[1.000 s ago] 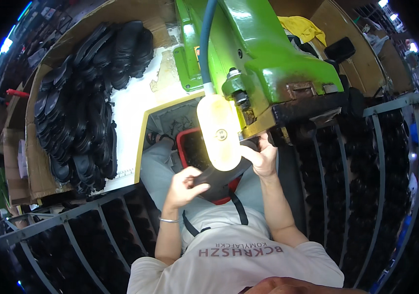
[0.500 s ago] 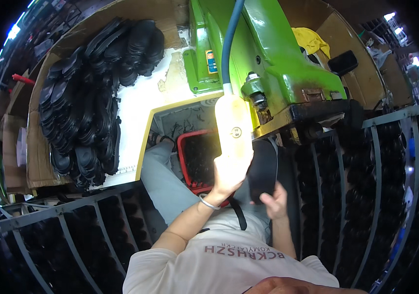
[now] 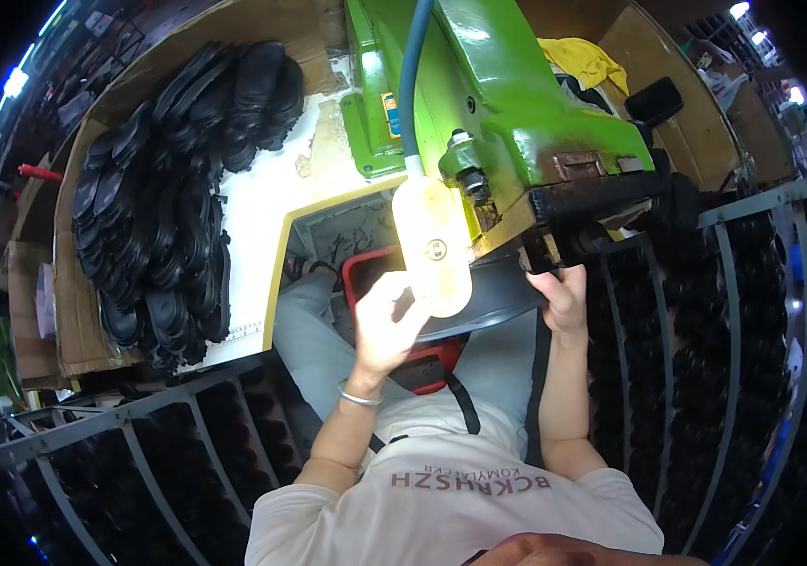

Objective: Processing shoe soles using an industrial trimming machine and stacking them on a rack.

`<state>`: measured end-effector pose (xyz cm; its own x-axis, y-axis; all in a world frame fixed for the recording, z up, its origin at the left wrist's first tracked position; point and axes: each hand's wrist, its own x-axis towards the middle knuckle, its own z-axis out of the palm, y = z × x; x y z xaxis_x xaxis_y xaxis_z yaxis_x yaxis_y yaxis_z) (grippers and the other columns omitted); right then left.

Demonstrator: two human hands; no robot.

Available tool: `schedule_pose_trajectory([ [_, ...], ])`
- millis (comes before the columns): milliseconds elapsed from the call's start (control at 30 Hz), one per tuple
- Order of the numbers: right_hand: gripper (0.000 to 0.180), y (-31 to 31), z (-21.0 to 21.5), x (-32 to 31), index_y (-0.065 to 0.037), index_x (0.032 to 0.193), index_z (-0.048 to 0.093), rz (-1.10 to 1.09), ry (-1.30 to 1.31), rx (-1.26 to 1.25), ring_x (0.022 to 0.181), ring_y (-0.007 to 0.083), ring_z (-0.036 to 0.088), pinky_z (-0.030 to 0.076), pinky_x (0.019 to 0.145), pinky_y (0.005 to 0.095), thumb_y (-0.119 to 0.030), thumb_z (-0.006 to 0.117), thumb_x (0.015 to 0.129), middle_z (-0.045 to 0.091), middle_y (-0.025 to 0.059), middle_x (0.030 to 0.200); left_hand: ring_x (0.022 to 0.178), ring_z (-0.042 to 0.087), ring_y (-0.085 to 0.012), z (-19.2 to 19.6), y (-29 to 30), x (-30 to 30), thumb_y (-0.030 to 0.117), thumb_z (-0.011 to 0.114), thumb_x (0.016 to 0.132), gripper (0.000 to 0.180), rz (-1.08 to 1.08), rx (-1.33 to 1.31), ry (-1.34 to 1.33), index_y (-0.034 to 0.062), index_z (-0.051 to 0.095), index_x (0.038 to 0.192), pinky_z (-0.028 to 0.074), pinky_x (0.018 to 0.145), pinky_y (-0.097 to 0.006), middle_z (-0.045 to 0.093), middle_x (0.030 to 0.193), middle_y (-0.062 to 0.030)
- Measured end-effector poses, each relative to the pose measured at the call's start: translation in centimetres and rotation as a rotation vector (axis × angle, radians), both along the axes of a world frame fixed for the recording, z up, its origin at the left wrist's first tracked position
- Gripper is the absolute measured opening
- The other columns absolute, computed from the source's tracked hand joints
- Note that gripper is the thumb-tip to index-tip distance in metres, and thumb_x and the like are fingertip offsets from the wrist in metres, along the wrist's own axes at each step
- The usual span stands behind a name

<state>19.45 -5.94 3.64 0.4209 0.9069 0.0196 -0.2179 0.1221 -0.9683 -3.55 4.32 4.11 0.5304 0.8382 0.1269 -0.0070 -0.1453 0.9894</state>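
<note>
Since the dark flat piece (image 3: 500, 294) seemingly wants steadying, my right hand (image 3: 566, 300) pinches one end; my left hand (image 3: 386, 330) curls, its grip untellable behind the lamp (image 3: 432, 247).

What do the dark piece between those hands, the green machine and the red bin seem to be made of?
Dark piece: perhaps rubber or foam, smooth with a soft sheen; the picture can't settle which.
Green machine: likely painted metal, given its glossy highlights and worn brown patch near the front.
Red bin: probably plastic, judging by its even colour, though partly hidden.
</note>
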Motion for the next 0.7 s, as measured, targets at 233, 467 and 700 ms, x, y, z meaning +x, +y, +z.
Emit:
schedule_pose_trajectory([
  [233, 0.049, 3.8, 1.9, -5.1, 0.001, 0.116, 0.051, 0.048, 0.020, 0.122, 0.091, 0.0101, 0.055, 0.044, 0.083, 0.0248, 0.007, 0.070, 0.071, 0.058, 0.0030, 0.104, 0.082, 0.061, -0.0137, -2.7, 0.4, -4.8, -0.005, 0.067, 0.078, 0.019, 0.062, -0.211, -0.219, -0.0038, 0.059, 0.095, 0.050, 0.075, -0.025, 0.062, 0.091, -0.0069],
  [467, 0.045, 4.2, 0.0, -6.8, 0.001, 0.108, 0.051, 0.009, -0.035, 0.000, 0.073, 0.0067, 0.058, 0.047, 0.062, 0.0198, 0.010, 0.073, 0.069, 0.062, 0.0017, 0.086, 0.096, 0.058, -0.0152, -2.6, -1.9, -1.9, -0.001, 0.069, 0.078, 0.040, -0.269, -0.106, 0.165, -0.0028, 0.054, 0.115, 0.046, 0.087, -0.028, 0.063, 0.103, -0.0099],
  [700, 0.051, -2.1, -4.1, -7.1, 0.000, 0.111, 0.044, -0.167, -0.120, -0.002, 0.087, 0.0118, 0.056, 0.045, 0.077, 0.0258, -0.008, 0.077, 0.073, 0.059, 0.0085, 0.101, 0.080, 0.062, -0.0096, -2.3, -1.5, 3.8, 0.000, 0.067, 0.082, 0.026, -0.188, 0.047, 0.012, -0.0023, 0.056, 0.105, 0.051, 0.072, -0.022, 0.065, 0.091, -0.0073],
])
